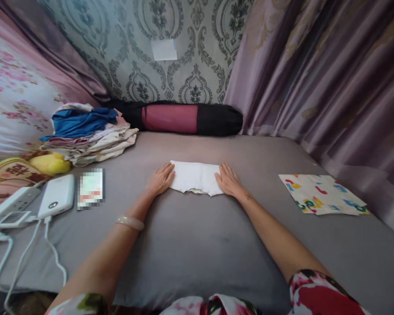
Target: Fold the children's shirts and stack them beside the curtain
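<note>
Pretty clearly somebody's home, bedroom by the look of it: patterned wallpaper [197, 43], purple curtains [269, 65], a grey sheet [184, 253] with piled-up clothes [85, 124] on it.

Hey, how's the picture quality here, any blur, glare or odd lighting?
In the head view: uneven light, the curtain at right darkening toward its corner; no harsh glare; left hand and right hand reasonably clear beside the white cloth; a small item near the power bank pixelated; wide-angle stretching toward the edges.
</note>
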A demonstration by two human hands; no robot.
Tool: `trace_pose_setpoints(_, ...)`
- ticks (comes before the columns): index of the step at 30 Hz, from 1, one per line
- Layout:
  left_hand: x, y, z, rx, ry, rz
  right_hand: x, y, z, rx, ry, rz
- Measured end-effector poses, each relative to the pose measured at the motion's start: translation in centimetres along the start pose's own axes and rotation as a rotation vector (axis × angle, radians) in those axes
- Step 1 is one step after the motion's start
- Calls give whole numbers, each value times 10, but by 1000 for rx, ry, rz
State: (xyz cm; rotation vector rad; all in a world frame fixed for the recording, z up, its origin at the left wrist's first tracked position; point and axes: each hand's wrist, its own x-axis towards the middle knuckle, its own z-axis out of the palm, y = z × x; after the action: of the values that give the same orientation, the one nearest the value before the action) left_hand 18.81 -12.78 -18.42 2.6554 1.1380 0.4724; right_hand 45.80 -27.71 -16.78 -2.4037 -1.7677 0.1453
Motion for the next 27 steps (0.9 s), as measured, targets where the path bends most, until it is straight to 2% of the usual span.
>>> trace_pose_setpoints(6,0,-5,3,-47,74,21,1,-2,-3,-65,4,0)
trace_pose_setpoints(11,0,-8,4,-85,111,18,4,-27,-5,-52,53,-42)
trace_pose_setpoints(16,0,-8,4,-89,138,40,6,-48,4,9,42,-56)
trace_pose_setpoints(21,0,-8,5,-55,138,46,7,-48,12,-3,75,-59)
trace_pose_setpoints(27,0,-8,4,-60,146,35,8,-50,7,12,72,-52)
